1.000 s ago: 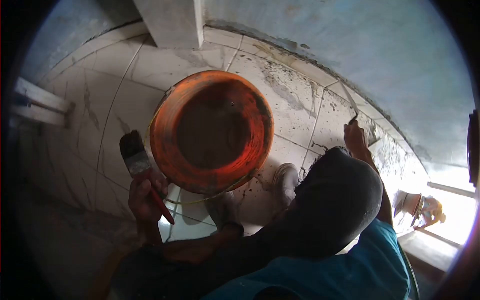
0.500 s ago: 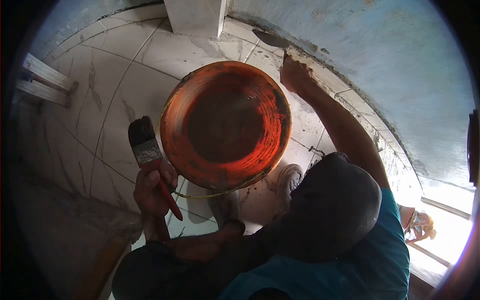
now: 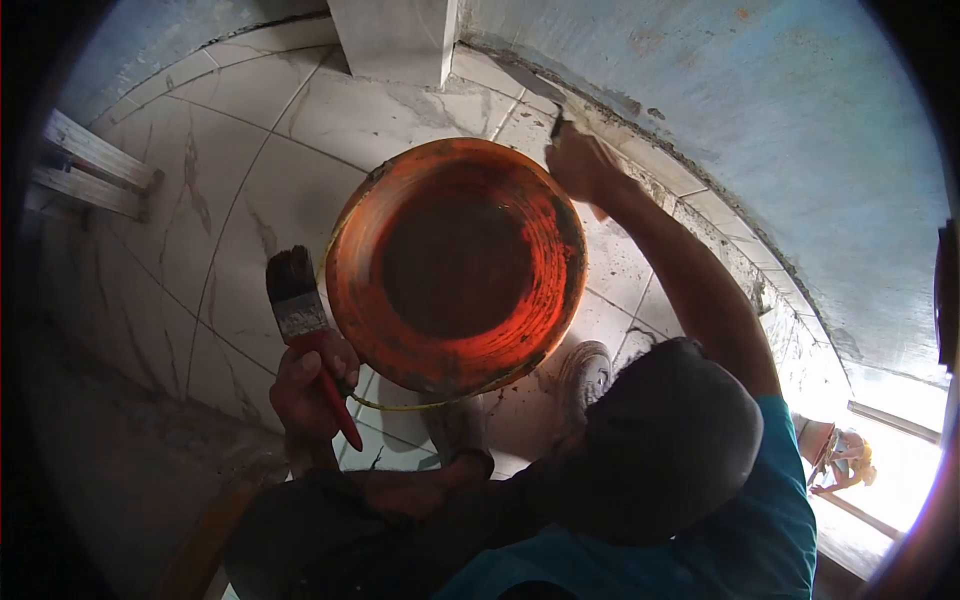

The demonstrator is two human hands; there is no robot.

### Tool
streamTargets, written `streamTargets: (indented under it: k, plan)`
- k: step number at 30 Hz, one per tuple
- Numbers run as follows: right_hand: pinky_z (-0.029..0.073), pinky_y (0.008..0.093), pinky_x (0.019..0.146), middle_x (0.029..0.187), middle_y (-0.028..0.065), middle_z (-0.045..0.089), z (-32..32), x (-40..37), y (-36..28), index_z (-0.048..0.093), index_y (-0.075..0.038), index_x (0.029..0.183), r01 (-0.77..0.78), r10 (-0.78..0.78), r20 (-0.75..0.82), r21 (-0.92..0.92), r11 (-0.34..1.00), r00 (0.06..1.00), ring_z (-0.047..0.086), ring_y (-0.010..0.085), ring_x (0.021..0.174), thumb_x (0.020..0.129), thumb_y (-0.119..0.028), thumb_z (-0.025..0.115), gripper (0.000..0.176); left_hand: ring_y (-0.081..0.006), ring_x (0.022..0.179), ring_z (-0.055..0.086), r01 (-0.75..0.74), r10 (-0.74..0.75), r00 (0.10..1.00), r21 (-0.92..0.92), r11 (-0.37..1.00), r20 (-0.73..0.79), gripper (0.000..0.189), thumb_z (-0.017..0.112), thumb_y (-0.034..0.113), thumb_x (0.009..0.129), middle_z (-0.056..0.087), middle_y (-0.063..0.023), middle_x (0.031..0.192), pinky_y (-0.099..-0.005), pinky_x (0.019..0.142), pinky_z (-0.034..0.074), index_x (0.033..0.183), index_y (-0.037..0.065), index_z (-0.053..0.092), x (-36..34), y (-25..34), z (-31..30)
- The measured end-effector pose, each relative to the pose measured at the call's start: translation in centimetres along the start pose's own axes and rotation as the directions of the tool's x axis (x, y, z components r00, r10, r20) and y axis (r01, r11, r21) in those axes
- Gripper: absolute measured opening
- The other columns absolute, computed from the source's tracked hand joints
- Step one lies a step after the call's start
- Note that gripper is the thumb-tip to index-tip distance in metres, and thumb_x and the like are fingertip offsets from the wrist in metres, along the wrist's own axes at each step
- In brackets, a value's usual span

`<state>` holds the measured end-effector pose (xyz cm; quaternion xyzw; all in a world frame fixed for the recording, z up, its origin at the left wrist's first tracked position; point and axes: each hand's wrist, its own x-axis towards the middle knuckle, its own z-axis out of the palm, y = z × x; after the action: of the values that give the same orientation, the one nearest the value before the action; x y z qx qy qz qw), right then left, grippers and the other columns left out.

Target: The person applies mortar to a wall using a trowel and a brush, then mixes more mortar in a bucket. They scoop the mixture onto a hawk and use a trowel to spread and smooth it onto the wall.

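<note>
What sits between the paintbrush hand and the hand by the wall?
Head view: an orange bucket stands between the left hand gripping the paintbrush and the right hand gripping a trowel.

This is a room in a building under construction or repair, at the tiling stage. Pale, marble-veined floor tiles (image 3: pixel 250 130) fill the upper left and centre of the frame. Along the upper right they are spattered with dark mortar where they meet a bare, blotchy blue-grey plastered wall (image 3: pixel 800 120). A mortar-smeared orange bucket (image 3: pixel 455 265) stands in the centre, with a worn paintbrush (image 3: pixel 300 310) to its left and a trowel (image 3: pixel 528 82) at the wall joint above it. Rough wooden planks (image 3: pixel 90 165) lie at the left edge, and daylight pours through an opening (image 3: pixel 900 450) at lower right.
</note>
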<state>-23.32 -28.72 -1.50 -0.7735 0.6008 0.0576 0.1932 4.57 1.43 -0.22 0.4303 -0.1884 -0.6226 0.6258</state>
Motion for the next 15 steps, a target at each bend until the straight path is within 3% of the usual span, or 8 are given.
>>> streamTargets:
  k: [7, 10, 11, 12, 14, 15]
  plan:
    - [0.048, 0.0533, 0.083, 0.107, 0.0285, 0.062, 2.0, 5.6, -1.7, 0.05, 0.006, 0.111, 0.036, -0.042, -0.074, -0.082, 0.996, 0.996, 0.062, 0.0444, 0.099, 0.09, -0.025, 0.044, 0.038, -0.0181, 0.068, 0.052, 0.061, -0.061, 0.998, 0.038, 0.997, 0.012, 0.036, 0.057, 0.037, 0.08, 0.051, -0.0076, 0.07, -0.0282, 0.064, 0.037, 0.074, 0.002, 0.053, -0.2, 0.2, -0.5]
    - [0.049, 0.0537, 0.084, 0.108, 0.0273, 0.062, 1.7, 5.5, -0.3, 0.051, 0.005, 0.112, -0.023, 0.026, 0.012, -0.203, 0.979, 1.0, 0.062, 0.0439, 0.099, 0.09, -0.023, 0.044, 0.037, -0.0179, 0.068, 0.052, 0.042, -0.041, 0.999, 0.046, 0.998, -0.023, 0.037, 0.057, 0.038, 0.08, 0.052, -0.0076, 0.071, -0.0283, 0.065, 0.037, 0.075, 0.002, 0.054, -0.4, 0.0, -0.5]
    - [0.046, 0.0532, 0.088, 0.102, 0.0332, 0.062, 0.3, 3.8, 0.2, 0.047, 0.008, 0.113, 0.012, -0.01, 0.008, -0.212, 0.977, 1.0, 0.061, 0.0457, 0.099, 0.093, -0.026, 0.042, 0.04, -0.0179, 0.068, 0.052, 0.054, -0.053, 0.998, 0.043, 0.998, -0.02, 0.037, 0.057, 0.038, 0.08, 0.052, -0.0076, 0.071, -0.0283, 0.065, 0.037, 0.075, 0.002, 0.054, -0.5, 0.0, -0.4]
    - [0.047, 0.0521, 0.087, 0.1, 0.0328, 0.062, -0.1, 2.5, 1.7, 0.048, 0.008, 0.112, 0.035, -0.034, 0.007, -0.191, 0.981, 0.999, 0.062, 0.0452, 0.097, 0.094, -0.027, 0.042, 0.04, -0.0178, 0.068, 0.052, 0.048, -0.048, 0.999, 0.043, 0.998, 0.009, 0.036, 0.058, 0.037, 0.079, 0.051, -0.0076, 0.071, -0.0284, 0.065, 0.038, 0.075, 0.002, 0.054, -0.3, 0.2, -0.3]
    - [0.048, 0.0511, 0.083, 0.096, 0.0315, 0.063, -0.1, 0.6, 4.4, 0.048, 0.006, 0.113, -0.129, 0.127, -0.027, -0.205, 0.97, 0.992, 0.063, 0.0449, 0.091, 0.095, -0.029, 0.043, 0.04, -0.0177, 0.068, 0.052, 0.033, -0.034, 0.999, 0.038, 0.999, 0.024, 0.036, 0.058, 0.037, 0.079, 0.051, -0.0076, 0.071, -0.0286, 0.065, 0.039, 0.075, 0.002, 0.054, -0.3, 0.3, -0.6]
    - [0.048, 0.0511, 0.083, 0.096, 0.0315, 0.063, -0.5, -1.1, 4.7, 0.048, 0.006, 0.113, -0.127, 0.125, -0.022, -0.209, 0.97, 0.992, 0.063, 0.0449, 0.091, 0.095, -0.029, 0.043, 0.04, -0.0177, 0.068, 0.053, 0.043, -0.043, 0.999, 0.012, 0.999, 0.023, 0.035, 0.059, 0.036, 0.079, 0.051, -0.0074, 0.071, -0.0286, 0.065, 0.039, 0.076, 0.002, 0.054, -0.5, 0.0, -0.8]
